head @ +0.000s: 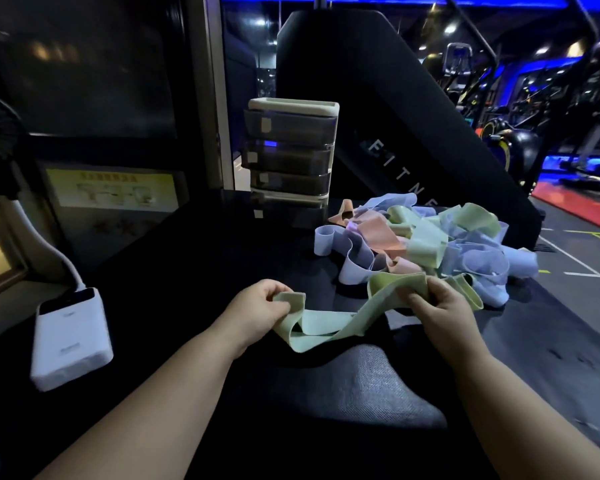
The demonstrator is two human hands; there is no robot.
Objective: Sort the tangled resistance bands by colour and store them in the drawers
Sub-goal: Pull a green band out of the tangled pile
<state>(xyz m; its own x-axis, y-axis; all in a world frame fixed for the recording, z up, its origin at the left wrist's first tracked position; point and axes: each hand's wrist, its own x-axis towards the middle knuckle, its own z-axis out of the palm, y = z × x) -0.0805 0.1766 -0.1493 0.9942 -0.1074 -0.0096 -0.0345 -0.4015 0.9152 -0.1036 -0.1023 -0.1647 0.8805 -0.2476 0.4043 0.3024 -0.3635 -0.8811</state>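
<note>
Head view: left hand (260, 306), right hand (442, 308), each grip clamped on one green band (326, 327); three drawers (288, 157) behind pile (430, 244)

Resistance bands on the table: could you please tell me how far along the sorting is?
Early. No sorted band shows; the drawer unit looks shut, contents unclear. In hand: the left hand and right hand grip one green band beside the pile. Left: that tangled pile of blue, pink and green bands.

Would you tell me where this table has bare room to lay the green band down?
Bare tabletop lies between the power bank and the left hand, and from that hand up to the drawer unit. The tangled pile crowds the right.
</note>
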